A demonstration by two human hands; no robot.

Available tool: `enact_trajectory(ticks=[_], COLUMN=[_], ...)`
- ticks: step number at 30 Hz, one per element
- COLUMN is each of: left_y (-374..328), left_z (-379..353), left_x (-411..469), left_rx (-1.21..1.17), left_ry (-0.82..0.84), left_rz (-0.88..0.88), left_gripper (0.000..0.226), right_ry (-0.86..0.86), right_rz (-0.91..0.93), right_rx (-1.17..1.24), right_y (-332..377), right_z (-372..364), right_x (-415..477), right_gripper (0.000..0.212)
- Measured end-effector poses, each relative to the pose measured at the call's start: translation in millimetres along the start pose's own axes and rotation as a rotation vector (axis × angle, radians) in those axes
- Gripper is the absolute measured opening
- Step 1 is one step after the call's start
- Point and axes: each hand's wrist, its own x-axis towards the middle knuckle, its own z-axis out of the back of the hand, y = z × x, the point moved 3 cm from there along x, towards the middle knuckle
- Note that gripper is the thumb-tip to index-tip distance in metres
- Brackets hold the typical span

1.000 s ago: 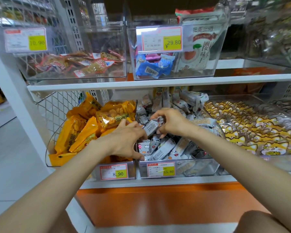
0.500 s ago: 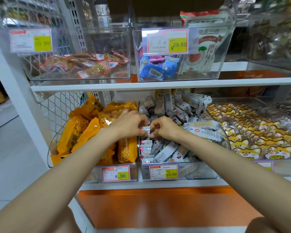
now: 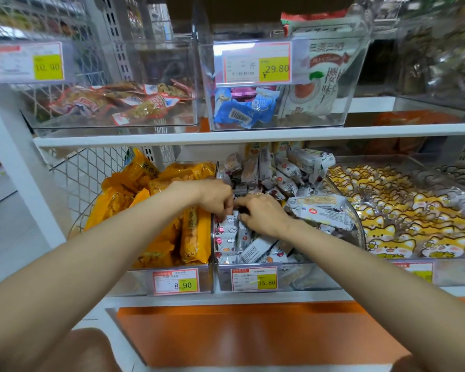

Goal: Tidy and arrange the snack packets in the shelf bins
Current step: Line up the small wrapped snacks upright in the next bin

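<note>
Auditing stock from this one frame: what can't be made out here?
Head view only:
- Whether the left hand and right hand grip any grey packets: their backs hide the fingertips.
- The price on the cat-print bin's tag: right forearm covers part, the rest is blurred.
- Contents of the top right bin: blurred.
- Small print on the 15.80 tag: too small.

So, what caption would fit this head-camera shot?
Left hand and right hand tidy grey packets in the middle bin, beside orange packets.

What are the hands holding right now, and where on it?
Both the left hand and right hand pinch the top edge of one grey-white packet standing in the middle bin.
</note>
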Motion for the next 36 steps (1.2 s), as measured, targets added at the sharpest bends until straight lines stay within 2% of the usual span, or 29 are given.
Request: enact_trajectory(ticks=[4,7,14,17,20,23,26,29,31,33,36], left_y=[7.0,8.9,15.4,17.9,30.5,35.9,21.0,9.5,8.4,8.9,9.8], left_z=[-1.9,-4.0,-11.0,-10.9,-11.9,-16.6,-21.0,-25.2,-27.9,-31.1,-35.7], left_x=[0.1,-4.6,-22.0,-32.1,-44.2,-52.3,-54.9,-52.0,-48.9,-45.8,-43.4], left_rx=[-0.049,-0.041,0.058,-0.041,-0.211,-0.254,-0.150,-0.088,-0.089,-0.081,-0.047], left_ry=[0.067,0.052,-0.122,-0.373,-0.594,-0.706,-0.638,-0.469,-0.413,-0.412,-0.440], left_rz=[-0.015,-0.034,-0.038,-0.046,-0.021,0.011,-0.031,-0.081,-0.084,-0.101,-0.126], left_gripper=[0.019,0.023,0.031,0.025,0.041,0.055,0.056,0.053,0.052,0.053,0.068], right_ry=[0.074,0.086,0.039,0.071,0.128,0.177,0.169,0.076,-0.021,-0.136,-0.267], right_rz=[0.024,0.028,-0.002,-0.031,-0.059,-0.035,-0.054,-0.109,-0.137,-0.168,-0.204], right_rx=[-0.064,-0.119,-0.102,-0.069,-0.012,-0.085,-0.091,0.047,0.165,0.263,0.367], right_y=[2.2,5.8,8.9,9.1,7.7,10.1,10.9,8.2,2.1,-3.7,-8.6], right_z=[0.5,-0.6,1.9,5.4,5.3,5.4,5.6,4.4,3.4,5.3,10.7], right_x=[-0.2,-2.0,-0.6,-0.4,1.9,4.1,5.9,6.9,5.5,2.3,-0.8], right_gripper=[0.037,0.036,0.020,0.009,0.037,0.056,0.046,0.028,0.013,0.020,0.028])
